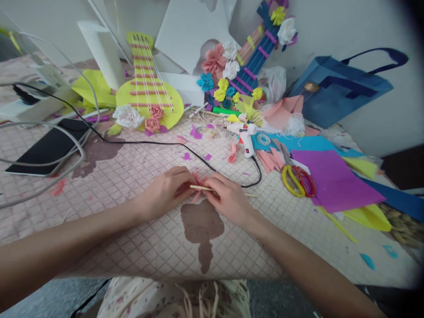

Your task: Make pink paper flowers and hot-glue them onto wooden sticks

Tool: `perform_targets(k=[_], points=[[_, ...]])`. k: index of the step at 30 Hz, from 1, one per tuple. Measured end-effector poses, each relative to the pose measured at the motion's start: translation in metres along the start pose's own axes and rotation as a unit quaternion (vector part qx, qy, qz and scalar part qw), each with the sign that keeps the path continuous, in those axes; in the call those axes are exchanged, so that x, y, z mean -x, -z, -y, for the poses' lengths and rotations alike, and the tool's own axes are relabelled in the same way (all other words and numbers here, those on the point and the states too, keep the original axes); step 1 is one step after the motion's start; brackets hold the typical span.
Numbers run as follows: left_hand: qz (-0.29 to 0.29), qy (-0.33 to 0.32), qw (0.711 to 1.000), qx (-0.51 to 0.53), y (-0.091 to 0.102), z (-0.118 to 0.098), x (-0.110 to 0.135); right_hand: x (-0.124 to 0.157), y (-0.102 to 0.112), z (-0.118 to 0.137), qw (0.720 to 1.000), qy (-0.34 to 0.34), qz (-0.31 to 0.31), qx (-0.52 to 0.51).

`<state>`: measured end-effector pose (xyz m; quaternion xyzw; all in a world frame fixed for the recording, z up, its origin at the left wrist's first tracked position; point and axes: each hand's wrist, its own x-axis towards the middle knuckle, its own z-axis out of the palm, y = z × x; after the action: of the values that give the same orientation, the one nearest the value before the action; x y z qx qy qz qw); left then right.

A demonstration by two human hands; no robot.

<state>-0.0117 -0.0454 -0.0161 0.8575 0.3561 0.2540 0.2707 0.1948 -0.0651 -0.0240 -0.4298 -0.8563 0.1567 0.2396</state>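
Note:
Near the front of the table, my two hands meet over a small pink paper flower (198, 180). My left hand (171, 186) is closed, its fingertips pinching the flower's left side. In my right hand (228, 194) a thin pale wooden stick (200, 188) is gripped, its tip crossing in front of the flower and its other end showing past the hand. Those right fingertips also touch the petals. Beyond the hands lie a loose bundle of pink paper strips (232, 153) and a white hot glue gun (245, 137).
A black cord (159, 142) crosses the table behind my hands. Yellow and red scissors (298, 180) and purple paper (334, 179) lie at right. A yellow paper guitar (149, 97) and a blue one with flowers (255, 57) lean at the back. A phone (49, 145) lies left.

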Motion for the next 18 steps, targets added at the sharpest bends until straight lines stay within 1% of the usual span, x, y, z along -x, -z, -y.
perform_targets(k=[4,8,10,18], points=[[0.012,-0.009,1.0,0.004,0.0006,0.0018,-0.0011,-0.0006,-0.0003,-0.0007,1.0,-0.004,0.005,-0.012],[0.018,0.028,0.999,0.029,0.0005,0.0049,-0.0028,-0.0011,0.0005,-0.0003,1.0,-0.006,0.007,-0.026],[0.015,0.035,0.999,0.036,-0.0002,0.0055,-0.0028,-0.0012,0.0007,-0.0002,0.999,-0.008,0.01,-0.029],[-0.003,0.017,1.0,0.01,-0.0042,0.0045,-0.0021,-0.0019,-0.0004,-0.0007,0.999,-0.017,0.019,-0.046]])
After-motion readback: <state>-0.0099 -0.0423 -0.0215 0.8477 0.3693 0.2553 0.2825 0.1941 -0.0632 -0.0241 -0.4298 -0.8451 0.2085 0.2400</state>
